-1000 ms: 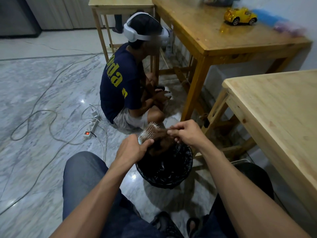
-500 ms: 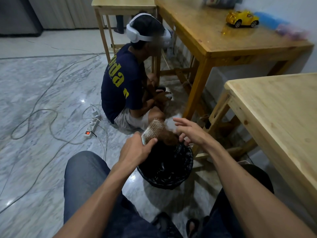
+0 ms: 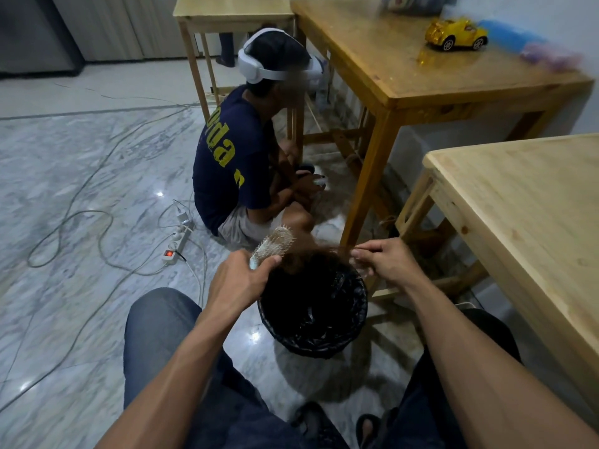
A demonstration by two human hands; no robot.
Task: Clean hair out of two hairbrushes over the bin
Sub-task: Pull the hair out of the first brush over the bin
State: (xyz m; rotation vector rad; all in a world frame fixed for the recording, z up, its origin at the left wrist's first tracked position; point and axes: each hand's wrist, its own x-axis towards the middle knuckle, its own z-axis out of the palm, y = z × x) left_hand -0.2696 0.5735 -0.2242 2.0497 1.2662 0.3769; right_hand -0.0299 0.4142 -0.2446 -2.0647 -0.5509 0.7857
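Round hairbrush (image 3: 271, 244) gripped by its handle in the left hand (image 3: 239, 280), tilted above the bin's left rim, a strand of brown hair (image 3: 319, 254) pinched in the right hand (image 3: 385, 261), stretched over the black-lined bin (image 3: 312, 314), dark contents inside indistinct.

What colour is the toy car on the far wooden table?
Yellow; the small plastic toy car shows best in the head view, top right.
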